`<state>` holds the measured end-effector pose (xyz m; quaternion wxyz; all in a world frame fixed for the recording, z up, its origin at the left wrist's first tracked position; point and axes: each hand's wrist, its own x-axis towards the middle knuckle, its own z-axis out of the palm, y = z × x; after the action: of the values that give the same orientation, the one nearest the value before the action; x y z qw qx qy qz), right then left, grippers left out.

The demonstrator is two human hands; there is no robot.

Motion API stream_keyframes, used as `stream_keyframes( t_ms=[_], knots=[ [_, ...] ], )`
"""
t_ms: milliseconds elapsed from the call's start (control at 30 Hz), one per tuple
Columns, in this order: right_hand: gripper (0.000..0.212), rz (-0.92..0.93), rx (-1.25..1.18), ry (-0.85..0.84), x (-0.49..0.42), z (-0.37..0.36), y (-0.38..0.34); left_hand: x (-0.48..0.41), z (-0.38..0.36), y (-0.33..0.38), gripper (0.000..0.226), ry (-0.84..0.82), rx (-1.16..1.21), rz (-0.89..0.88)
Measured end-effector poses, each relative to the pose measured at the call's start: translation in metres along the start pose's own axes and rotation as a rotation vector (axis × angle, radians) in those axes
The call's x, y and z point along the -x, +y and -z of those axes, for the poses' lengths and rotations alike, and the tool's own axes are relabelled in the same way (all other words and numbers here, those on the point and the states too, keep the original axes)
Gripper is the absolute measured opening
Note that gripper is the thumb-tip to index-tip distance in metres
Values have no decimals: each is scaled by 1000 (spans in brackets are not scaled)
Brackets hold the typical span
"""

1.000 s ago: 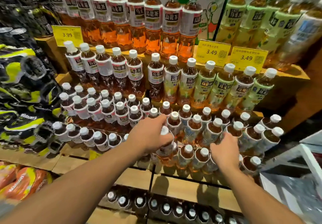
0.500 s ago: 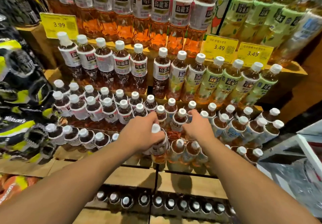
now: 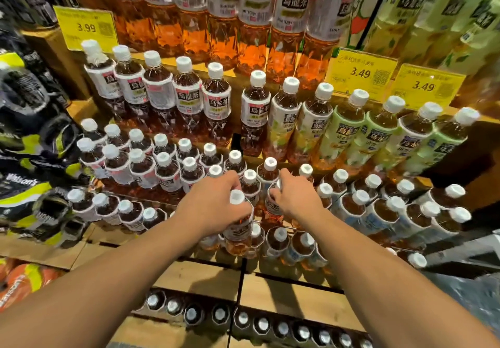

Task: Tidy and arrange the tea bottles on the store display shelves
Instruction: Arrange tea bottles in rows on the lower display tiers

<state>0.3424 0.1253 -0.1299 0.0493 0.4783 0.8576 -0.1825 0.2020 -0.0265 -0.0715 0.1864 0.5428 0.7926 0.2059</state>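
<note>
Tea bottles (image 3: 189, 171) stood packed in stepped rows on the wooden display shelves (image 3: 297, 301), white caps up, dark white-labelled ones to the left and pale green ones to the right. The left hand (image 3: 213, 204) had its fingers curled round the shoulder of a front bottle (image 3: 238, 228) in the middle of the crowded small-bottle tier, its cap (image 3: 236, 196) poking up past the knuckles. The right hand (image 3: 295, 198) was wrapped round the top of a neighbouring bottle (image 3: 272, 207) just beside it, that one's top mostly hidden by the fingers. Both bottles looked full and sealed, so I judged them fairly heavy for their size and stiff enough not to cave under a firm squeeze. Their shrink labels looked glossy and probably slippery, so the narrowing shoulder under the cap seemed the safer hold. They would hardly break, yet, ranked so tightly, a nudged one could topple its neighbours
</note>
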Motion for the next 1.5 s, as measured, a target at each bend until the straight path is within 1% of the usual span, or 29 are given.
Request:
stream_keyframes(
  t_ms=[67,267,333,433,567,700,800,933,1000,1067,1133,1200,1233,1267,1300,1433,1500],
  knots=[
    [29,43,11,0,2,-3,-6,1,-1,-1,24,1,1,5],
    [46,133,72,49,0,-8,-13,10,4,-1,28,-5,-5,17],
    [47,148,86,63,-2,-7,-12,13,5,-2,29,-14,0,22],
    [44,154,78,93,-4,-7,-7,15,3,-6,30,-36,32,27],
    [28,138,14,110,-4,-11,0,16,5,-12,29,-38,41,39],
    [26,75,-9,82,-5,-7,8,20,5,-14,28,-39,43,40],
    [26,49,-18,91,-2,-9,11,26,5,-23,26,-33,49,57],
    [25,40,-34,72,2,-9,1,42,11,-52,25,-5,76,148],
    [24,11,-33,76,2,-10,-3,53,16,-68,24,3,49,200],
    [24,-19,21,79,1,-9,-6,62,20,-80,24,2,-1,236],
    [33,-47,162,59,0,-7,-9,67,24,-90,25,8,-50,268],
    [53,-59,329,36,2,-1,-18,71,27,-99,27,19,-75,301],
    [60,-52,377,29,4,1,-26,72,27,-103,28,21,-80,310],
    [62,-32,399,34,7,2,-34,73,27,-108,29,23,-82,314],
    [60,-1,404,49,11,1,-44,74,26,-111,29,24,-81,317],
    [30,113,326,78,31,-13,-90,79,19,-122,30,23,-57,330],
    [28,190,340,44,40,-27,-110,82,15,-127,31,8,-32,335]
  ],
)
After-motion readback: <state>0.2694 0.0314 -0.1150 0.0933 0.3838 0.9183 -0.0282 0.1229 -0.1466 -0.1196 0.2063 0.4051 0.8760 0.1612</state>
